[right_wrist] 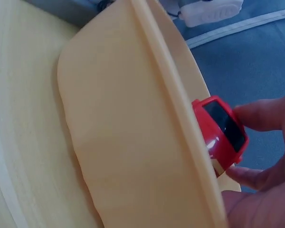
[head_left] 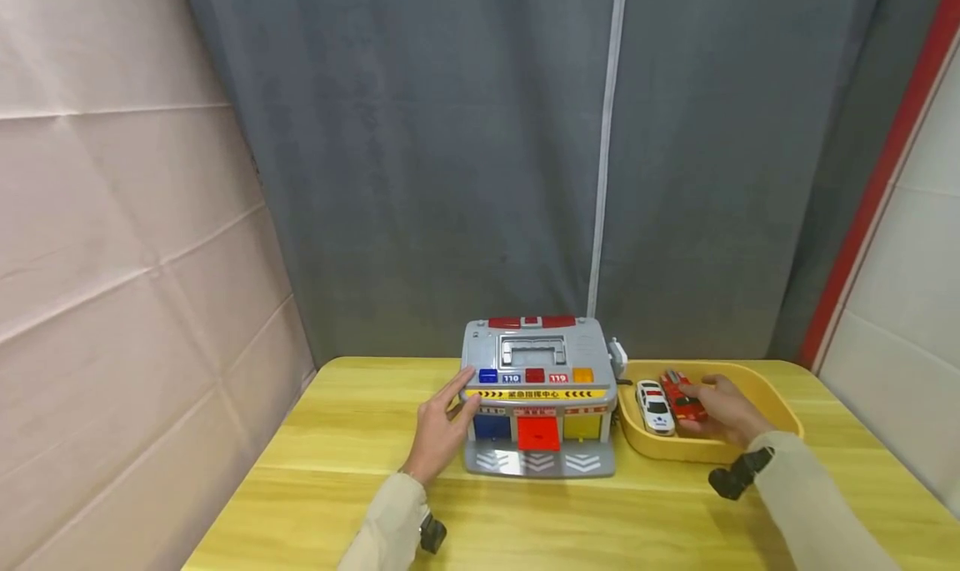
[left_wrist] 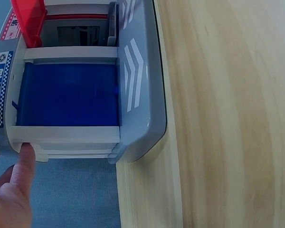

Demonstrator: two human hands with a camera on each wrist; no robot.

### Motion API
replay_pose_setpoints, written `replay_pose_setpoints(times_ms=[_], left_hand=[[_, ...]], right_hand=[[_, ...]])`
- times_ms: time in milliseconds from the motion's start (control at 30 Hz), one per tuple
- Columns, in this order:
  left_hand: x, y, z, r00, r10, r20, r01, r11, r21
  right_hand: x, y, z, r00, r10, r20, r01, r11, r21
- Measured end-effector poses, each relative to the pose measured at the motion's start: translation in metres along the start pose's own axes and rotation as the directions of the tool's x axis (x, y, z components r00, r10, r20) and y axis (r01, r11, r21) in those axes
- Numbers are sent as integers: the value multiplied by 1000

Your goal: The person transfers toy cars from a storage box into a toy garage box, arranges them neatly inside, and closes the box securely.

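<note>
A grey toy emergency station (head_left: 536, 354) stands on the table, with a blue door (left_wrist: 71, 95), a yellow door (head_left: 582, 427) and a red door (head_left: 538, 433) swung up and outward from the middle bay. My left hand (head_left: 437, 429) rests against the station's left side, its fingers extended. In the left wrist view, one fingertip touches the white wall beside the blue door. Over in the yellow basket (head_left: 675, 448), my right hand (head_left: 726, 408) pinches a red toy fire truck (right_wrist: 223, 130) between thumb and fingers. A white toy police car (head_left: 655, 408) lies next to it.
The basket's near wall (right_wrist: 118, 118) hides the lower part of the fire truck in the right wrist view. A white piece (head_left: 618, 357) sticks out of the station's right side near the basket. Behind the wooden table (head_left: 360, 438) hangs a grey curtain (head_left: 420, 179).
</note>
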State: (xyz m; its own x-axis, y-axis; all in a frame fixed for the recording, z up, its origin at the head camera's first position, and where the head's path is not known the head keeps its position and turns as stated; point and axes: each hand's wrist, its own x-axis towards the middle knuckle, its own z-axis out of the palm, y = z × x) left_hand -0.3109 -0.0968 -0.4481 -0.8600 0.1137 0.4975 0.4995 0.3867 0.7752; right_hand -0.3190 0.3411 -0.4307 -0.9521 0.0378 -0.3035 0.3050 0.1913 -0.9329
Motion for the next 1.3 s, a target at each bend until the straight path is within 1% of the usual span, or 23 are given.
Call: replay_pose_setpoints(times_ms=[200, 367, 633, 800, 967, 1133, 1233, 1300], left_hand=[[-1, -1, -1, 1000, 3, 1, -3, 1000, 2], [1, 1, -1, 1000, -3, 1, 3, 1000, -1], [0, 5, -2, 999, -31, 11, 31, 1000, -3], [0, 5, -1, 999, -35, 11, 35, 999, 1], [0, 4, -1, 999, -33, 3, 33, 999, 3], [0, 2, -1, 999, -34, 3, 34, 999, 4], [1, 2, 0, 999, -38, 3, 38, 999, -4], [1, 2, 0, 999, -39, 2, 39, 999, -8]], right_hand=[[-5, 0, 2, 999, -43, 10, 43, 999, 24], [-7, 1, 1, 998, -68, 12, 68, 997, 27], [-9, 1, 0, 997, -75, 5, 75, 997, 28], [-11, -4, 1, 995, -90, -33, 90, 996, 16], [-16, -7, 3, 991, -116, -69, 119, 992, 45], [-24, -7, 6, 979, -163, -122, 165, 986, 3], [-30, -7, 7, 975, -180, -128, 182, 983, 4], [-33, -6, 8, 973, -197, -121, 203, 979, 36]])
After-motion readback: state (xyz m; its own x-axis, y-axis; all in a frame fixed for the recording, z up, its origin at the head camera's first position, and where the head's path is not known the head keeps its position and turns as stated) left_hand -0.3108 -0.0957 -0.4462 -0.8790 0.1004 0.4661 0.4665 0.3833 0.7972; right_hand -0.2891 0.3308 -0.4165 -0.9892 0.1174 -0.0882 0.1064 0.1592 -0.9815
